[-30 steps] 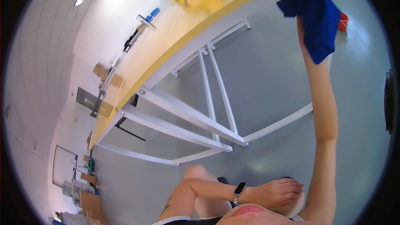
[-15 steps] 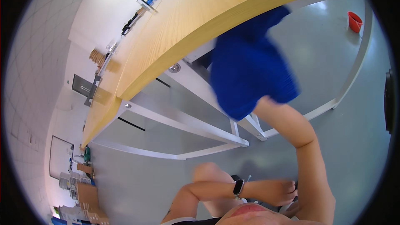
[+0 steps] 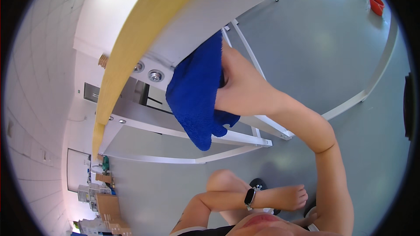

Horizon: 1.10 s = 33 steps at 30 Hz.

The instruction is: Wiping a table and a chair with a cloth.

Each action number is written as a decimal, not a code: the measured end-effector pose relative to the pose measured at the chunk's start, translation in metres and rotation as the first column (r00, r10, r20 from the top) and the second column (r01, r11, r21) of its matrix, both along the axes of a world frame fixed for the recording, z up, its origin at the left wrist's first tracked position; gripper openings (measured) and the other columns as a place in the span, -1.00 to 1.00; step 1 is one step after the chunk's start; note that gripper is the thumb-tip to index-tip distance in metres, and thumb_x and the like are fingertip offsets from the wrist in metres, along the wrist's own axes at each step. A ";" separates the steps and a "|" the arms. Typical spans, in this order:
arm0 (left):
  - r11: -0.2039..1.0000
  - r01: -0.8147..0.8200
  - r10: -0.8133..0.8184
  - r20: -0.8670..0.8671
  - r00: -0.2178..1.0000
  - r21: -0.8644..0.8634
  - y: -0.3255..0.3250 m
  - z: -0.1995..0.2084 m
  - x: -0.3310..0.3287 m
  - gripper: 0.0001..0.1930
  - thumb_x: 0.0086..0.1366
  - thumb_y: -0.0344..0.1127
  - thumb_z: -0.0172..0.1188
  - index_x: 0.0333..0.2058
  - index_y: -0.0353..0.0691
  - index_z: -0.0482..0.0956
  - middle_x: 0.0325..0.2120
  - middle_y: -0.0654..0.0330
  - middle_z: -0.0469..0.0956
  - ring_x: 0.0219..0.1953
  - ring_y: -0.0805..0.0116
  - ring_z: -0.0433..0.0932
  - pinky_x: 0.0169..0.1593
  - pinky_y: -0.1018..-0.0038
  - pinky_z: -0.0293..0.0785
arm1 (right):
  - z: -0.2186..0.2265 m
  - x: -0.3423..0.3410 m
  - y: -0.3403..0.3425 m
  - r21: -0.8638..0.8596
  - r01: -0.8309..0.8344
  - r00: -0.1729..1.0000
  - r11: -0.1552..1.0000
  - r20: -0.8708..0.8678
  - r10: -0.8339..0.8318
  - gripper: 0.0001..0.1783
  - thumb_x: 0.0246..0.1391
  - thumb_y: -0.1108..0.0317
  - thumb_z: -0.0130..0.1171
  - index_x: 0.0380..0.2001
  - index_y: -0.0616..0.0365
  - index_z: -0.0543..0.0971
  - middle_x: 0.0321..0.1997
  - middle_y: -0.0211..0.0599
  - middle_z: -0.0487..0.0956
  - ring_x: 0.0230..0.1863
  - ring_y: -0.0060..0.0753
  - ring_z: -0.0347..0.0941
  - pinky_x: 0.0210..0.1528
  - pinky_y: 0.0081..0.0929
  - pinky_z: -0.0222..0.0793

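A blue cloth [image 3: 192,96], fuzzy like a towel, is in my right hand [image 3: 245,83]. That hand presses it against the white frame [image 3: 197,35] beneath the tabletop, close to a round metal bolt [image 3: 155,75]. My right fingers are partly hidden behind the cloth, whose lower corner hangs loose. Low in front of my body, my left hand [image 3: 292,197] is curled into a loose fist with nothing visible in it. A dark-faced band [image 3: 250,196] circles the left wrist.
The wooden tabletop edge [image 3: 127,39] curves above the cloth. White table legs [image 3: 236,137] and floor rails stand around my right arm. A red bucket [image 3: 376,4] sits on the grey floor at the far right. Cardboard boxes [image 3: 108,207] are stacked at the lower left.
My right hand has brought the blue cloth leftward against the table's white frame. My view has dropped below the tabletop, showing more of its underside. The left hand stays low.
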<state>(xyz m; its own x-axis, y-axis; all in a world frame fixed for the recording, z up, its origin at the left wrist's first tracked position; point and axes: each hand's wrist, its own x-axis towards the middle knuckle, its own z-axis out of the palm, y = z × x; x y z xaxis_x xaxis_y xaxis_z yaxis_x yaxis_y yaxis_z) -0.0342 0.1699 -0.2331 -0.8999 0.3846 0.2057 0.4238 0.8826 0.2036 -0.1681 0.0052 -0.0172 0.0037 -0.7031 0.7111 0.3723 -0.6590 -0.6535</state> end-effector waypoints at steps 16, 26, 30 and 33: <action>0.661 -0.501 0.738 -0.604 0.301 0.558 -0.102 0.097 0.014 -0.88 0.19 -0.53 -0.16 -0.30 -0.35 0.32 -0.47 0.02 0.42 -0.72 0.35 0.41 -0.63 0.52 0.37 | -0.056 -0.036 0.043 -0.401 0.494 0.752 0.771 -0.248 -0.611 -0.37 -0.14 0.32 0.24 0.07 0.10 0.33 0.01 -0.05 0.34 -0.20 -0.01 0.42 -0.19 -0.24 0.40; 0.464 -0.564 0.885 -0.385 0.261 0.683 -0.093 0.110 -0.019 -0.67 0.32 -0.49 -0.21 0.06 -0.38 0.12 -0.01 -0.01 0.31 0.03 0.30 0.35 0.03 0.43 0.36 | -0.068 -0.038 0.049 -0.494 0.519 0.705 0.697 -0.214 -0.676 -0.73 -0.31 0.46 0.21 -0.43 0.18 0.40 -0.32 -0.31 0.49 -0.38 -0.21 0.40 -0.31 -0.36 0.36; 0.383 -0.455 0.921 -0.295 0.255 0.804 -0.094 0.107 -0.023 -0.66 0.33 -0.50 -0.19 0.06 -0.39 0.13 -0.05 0.04 0.33 0.01 0.37 0.33 0.09 0.48 0.21 | -0.069 -0.046 0.052 -0.443 0.524 0.678 0.728 -0.300 -0.671 -0.75 -0.30 0.43 0.20 -0.47 0.18 0.39 -0.39 -0.27 0.46 -0.42 -0.19 0.38 -0.32 -0.38 0.35; 0.474 -0.504 0.880 -0.377 0.288 0.722 -0.095 0.095 -0.017 -0.66 0.31 -0.51 -0.12 0.05 -0.44 0.15 -0.04 -0.06 0.37 -0.01 0.31 0.41 0.08 0.46 0.25 | -0.080 -0.050 0.051 -0.532 0.458 0.671 0.712 -0.318 -0.670 -0.76 -0.28 0.37 0.21 -0.49 0.18 0.39 -0.44 -0.26 0.43 -0.41 -0.21 0.37 -0.34 -0.38 0.33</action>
